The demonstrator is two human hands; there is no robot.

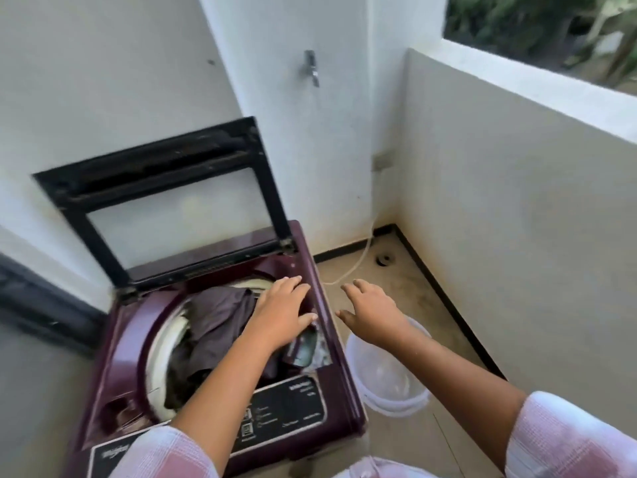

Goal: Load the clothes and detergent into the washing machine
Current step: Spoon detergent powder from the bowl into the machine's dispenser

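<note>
Finding: the washing machine [124, 343] stands with its lid [155, 167] raised against the wall. The clothes [220, 319] lie inside the tub [162, 353], a dark, crumpled heap that rises near the rim on the right side.

Your left hand [282, 308] is palm down over the right edge of that heap, fingers straight and slightly spread, gripping nothing. It appears to rest on the fabric, though blur prevents a firm reading of contact. Your right hand [372, 312] is spread and empty, out past the machine's right side, above the floor [413, 281] and over the far rim of a pale translucent bucket [389, 377].

Handling assessment: the clothes look soft, limp and light, and they appear dry. They will fold and sag under any grip and will not slip. A pinch lifts only one layer, so take a full handful from the middle of a bunch, or press down with a flat palm to settle the heap below the rim. Watch for a loose fold draping over the tub edge near the control panel [289, 408], since it could catch when the lid comes down.

No detergent is visible anywhere in view. I cannot tell whether the bucket holds anything.
</note>
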